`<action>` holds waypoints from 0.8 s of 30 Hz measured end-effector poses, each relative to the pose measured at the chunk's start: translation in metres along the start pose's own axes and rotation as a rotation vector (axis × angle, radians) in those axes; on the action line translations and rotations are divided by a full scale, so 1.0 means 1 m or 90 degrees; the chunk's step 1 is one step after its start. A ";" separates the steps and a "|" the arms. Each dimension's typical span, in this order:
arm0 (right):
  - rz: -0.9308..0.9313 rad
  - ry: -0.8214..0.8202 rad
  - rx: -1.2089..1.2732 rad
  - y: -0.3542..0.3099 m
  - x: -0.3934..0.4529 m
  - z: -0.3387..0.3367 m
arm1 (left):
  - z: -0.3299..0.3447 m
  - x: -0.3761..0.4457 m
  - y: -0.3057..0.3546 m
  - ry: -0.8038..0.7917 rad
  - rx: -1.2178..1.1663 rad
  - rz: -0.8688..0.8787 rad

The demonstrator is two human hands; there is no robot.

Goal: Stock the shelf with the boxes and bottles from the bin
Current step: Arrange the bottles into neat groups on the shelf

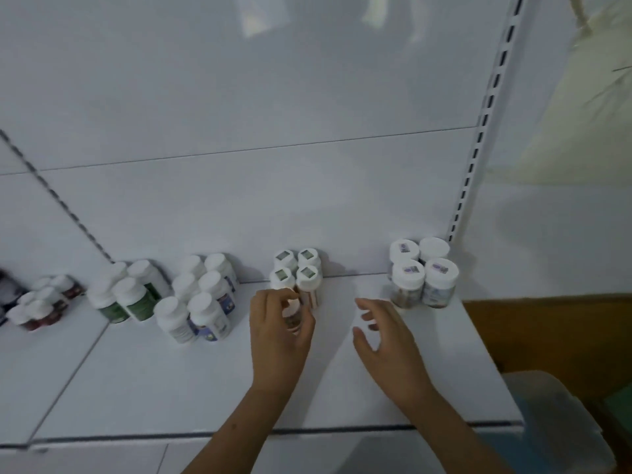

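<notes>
1. The left hand [278, 331] has its grip curled round a small bottle [293, 316], held just near of the four-bottle cluster [297, 273] on the shelf [171, 371].
2. The right hand [384, 336] hovers with spread fingers, holding nothing.
3. Risk: set down too close, the bottle could knock the near pair and topple them like skittles.
4. A tilted release might tip it over.
5. The bin [561, 422] sits low at the right; a blind reach back could clip the jars [422, 271] nearby.

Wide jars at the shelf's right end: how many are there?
4, in a two-by-two cluster against the back panel: back left, back right, front left, front right. Any behind them would be hidden.
</notes>
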State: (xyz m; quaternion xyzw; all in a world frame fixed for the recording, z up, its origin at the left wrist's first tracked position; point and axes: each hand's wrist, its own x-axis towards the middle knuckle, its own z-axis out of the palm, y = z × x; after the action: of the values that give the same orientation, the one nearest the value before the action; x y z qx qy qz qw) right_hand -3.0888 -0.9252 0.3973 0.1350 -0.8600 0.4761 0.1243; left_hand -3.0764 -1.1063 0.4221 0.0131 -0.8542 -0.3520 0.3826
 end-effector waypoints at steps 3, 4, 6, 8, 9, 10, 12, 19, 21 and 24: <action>-0.040 -0.101 0.001 -0.008 0.018 0.035 | -0.001 -0.005 -0.020 0.013 0.019 -0.093; -0.033 -0.115 0.004 -0.010 0.024 0.044 | -0.001 -0.006 -0.026 -0.009 0.018 -0.133; -0.004 -0.123 0.025 -0.015 0.035 0.058 | 0.001 -0.006 -0.037 -0.086 0.012 -0.205; 0.011 -0.117 0.059 -0.020 0.039 0.067 | 0.002 -0.004 -0.043 -0.171 -0.016 -0.240; 0.020 -0.110 0.074 -0.021 0.039 0.070 | 0.003 -0.003 -0.047 -0.197 -0.047 -0.236; 0.029 -0.103 0.084 -0.021 0.038 0.072 | 0.003 -0.002 -0.050 -0.210 -0.075 -0.228; 0.050 -0.095 0.088 -0.018 0.035 0.076 | 0.003 -0.002 -0.055 -0.215 -0.089 -0.223; 0.063 -0.092 0.073 -0.010 0.033 0.081 | -0.001 -0.002 -0.062 -0.186 -0.099 -0.191; 0.062 -0.084 0.080 -0.009 0.034 0.082 | -0.001 0.003 -0.067 -0.206 -0.111 -0.195; 0.051 -0.095 0.054 -0.009 0.041 0.081 | -0.001 0.015 -0.074 -0.294 -0.125 -0.177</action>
State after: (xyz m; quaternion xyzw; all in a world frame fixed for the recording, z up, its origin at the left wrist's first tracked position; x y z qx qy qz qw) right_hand -3.1305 -1.0039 0.3769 0.1409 -0.8508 0.5050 0.0350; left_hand -3.1047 -1.1665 0.3872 0.0125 -0.8706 -0.4756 0.1255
